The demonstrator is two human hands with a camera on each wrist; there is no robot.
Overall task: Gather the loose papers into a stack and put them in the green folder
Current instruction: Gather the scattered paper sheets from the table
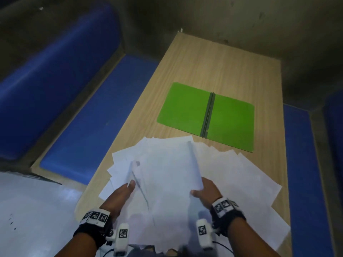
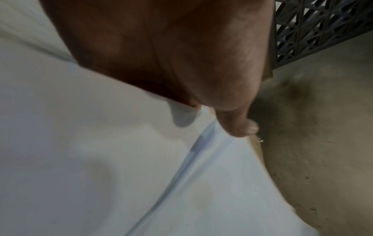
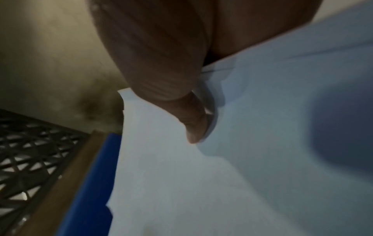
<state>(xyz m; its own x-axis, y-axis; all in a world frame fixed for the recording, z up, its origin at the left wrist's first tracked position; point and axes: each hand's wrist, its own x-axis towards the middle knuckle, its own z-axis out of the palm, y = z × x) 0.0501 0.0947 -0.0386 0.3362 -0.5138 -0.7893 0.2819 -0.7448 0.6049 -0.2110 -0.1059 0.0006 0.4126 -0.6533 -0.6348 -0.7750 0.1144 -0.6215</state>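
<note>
papers (image 1: 167, 175): white pile on near end of bench (image 1: 222, 71), some sheets lifted | left hand (image 1: 120, 193) and right hand (image 1: 206, 191) each grip a side | green folder (image 1: 185, 106): open flat, nothing inside, just beyond | wrist views only: dark lattice screen (image 2: 322, 24) | blue seats (image 1: 89, 127) alongside

wooden table (image 1: 219, 58) between blue benches (image 1: 96, 115) (dim light), grey concrete floor (image 1: 241, 19).

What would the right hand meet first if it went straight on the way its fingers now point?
Probably only more fanned papers, which the right hand already grips; beyond them, roughly the near edge of the open green folder. Depth is unclear, so the hand might pass above it.
</note>
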